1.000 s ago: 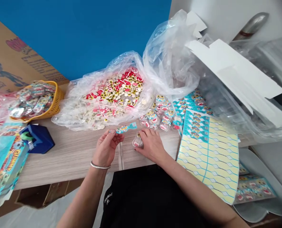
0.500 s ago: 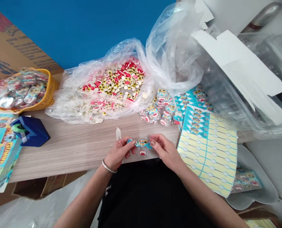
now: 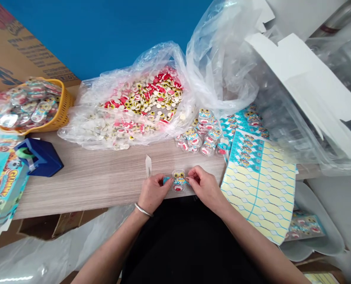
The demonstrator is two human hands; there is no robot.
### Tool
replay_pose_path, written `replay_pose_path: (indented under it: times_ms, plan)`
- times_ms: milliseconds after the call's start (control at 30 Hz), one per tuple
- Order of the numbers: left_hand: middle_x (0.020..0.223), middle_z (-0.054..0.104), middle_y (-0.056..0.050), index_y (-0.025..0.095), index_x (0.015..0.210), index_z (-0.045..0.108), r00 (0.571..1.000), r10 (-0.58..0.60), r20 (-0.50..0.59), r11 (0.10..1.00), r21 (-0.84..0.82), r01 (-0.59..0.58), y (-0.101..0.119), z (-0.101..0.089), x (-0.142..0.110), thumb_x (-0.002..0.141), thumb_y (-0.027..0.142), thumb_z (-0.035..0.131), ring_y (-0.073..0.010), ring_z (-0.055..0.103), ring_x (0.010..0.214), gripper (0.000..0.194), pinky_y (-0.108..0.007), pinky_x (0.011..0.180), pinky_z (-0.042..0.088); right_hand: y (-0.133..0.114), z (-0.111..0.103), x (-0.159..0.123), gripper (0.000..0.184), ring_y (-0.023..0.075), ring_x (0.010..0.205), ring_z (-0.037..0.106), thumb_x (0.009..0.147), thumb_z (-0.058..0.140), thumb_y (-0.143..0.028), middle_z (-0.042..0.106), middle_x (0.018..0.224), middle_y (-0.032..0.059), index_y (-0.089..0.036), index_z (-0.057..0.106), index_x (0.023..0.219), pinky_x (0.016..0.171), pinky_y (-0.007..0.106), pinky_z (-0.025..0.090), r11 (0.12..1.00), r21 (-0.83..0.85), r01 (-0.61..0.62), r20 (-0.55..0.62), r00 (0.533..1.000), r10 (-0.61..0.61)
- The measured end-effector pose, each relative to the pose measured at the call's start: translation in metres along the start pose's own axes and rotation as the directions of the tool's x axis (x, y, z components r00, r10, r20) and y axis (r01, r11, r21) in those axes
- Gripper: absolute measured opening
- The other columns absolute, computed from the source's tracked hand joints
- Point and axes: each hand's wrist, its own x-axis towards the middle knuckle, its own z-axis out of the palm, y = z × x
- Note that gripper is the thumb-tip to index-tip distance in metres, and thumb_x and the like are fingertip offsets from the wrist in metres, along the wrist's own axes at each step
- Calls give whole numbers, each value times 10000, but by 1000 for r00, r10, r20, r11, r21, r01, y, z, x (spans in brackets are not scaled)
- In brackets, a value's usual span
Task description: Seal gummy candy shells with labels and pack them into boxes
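In the head view, the small clear plastic pack with yellow-eyed, red-lipped pieces point(image 3: 179, 188) lies at the near edge of the pale wood-grain counter point(image 3: 98, 177), between the two hands, its printed blue paper strip point(image 3: 179, 181) running crosswise over its middle. The left hand point(image 3: 154, 192) has thumb and fingers pinching the strip's left end just beside the pack, while the right hand point(image 3: 205, 190) pinches the opposite end, its fingers close against the pack's right side.
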Motion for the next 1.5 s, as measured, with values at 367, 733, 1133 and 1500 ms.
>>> replay_pose_path:
  times_ms: [367, 733, 1133, 1500]
  plan:
    - [527, 500, 20, 205, 580, 533, 998, 54, 30, 922, 383, -61, 12, 3, 5, 884, 462, 570, -135, 442, 532, 400, -303, 585, 238, -1, 4, 7, 76, 170, 789, 619, 903, 590, -141, 659, 840, 12, -205, 561, 932, 727, 271, 412, 946, -324, 24, 83, 997, 4]
    - [656, 675, -39, 212, 688, 646, 995, 11, 102, 847, 528, -64, 17, -5, 8, 932, 497, 545, -201, 642, 681, 388, -305, 606, 291, -21, 8, 10, 172, 222, 965, 677, 956, 614, -290, 726, 1031, 64, -199, 590, 1100, 778, 296, 435, 803, -595, 36, 124, 991, 48]
    - [692, 701, -19, 156, 1345, 541, 939, -85, -332, 925, 325, 198, -24, -21, -66, 846, 536, 681, -225, 672, 657, 643, -304, 655, 429, -28, 39, -1, 171, 266, 881, 698, 926, 640, -302, 731, 948, 94, -185, 576, 1033, 744, 344, 438, 712, -678, 180, 222, 975, -35]
    - [774, 739, -66, 115, 809, 717, 843, -528, 99, 381, -860, 340, -48, 11, -88, 492, 472, 960, -104, 650, 644, 536, -209, 663, 551, -43, 67, -15, 128, 256, 880, 686, 914, 615, -294, 731, 945, 97, -185, 605, 980, 763, 341, 426, 760, -559, 331, 384, 916, -116]
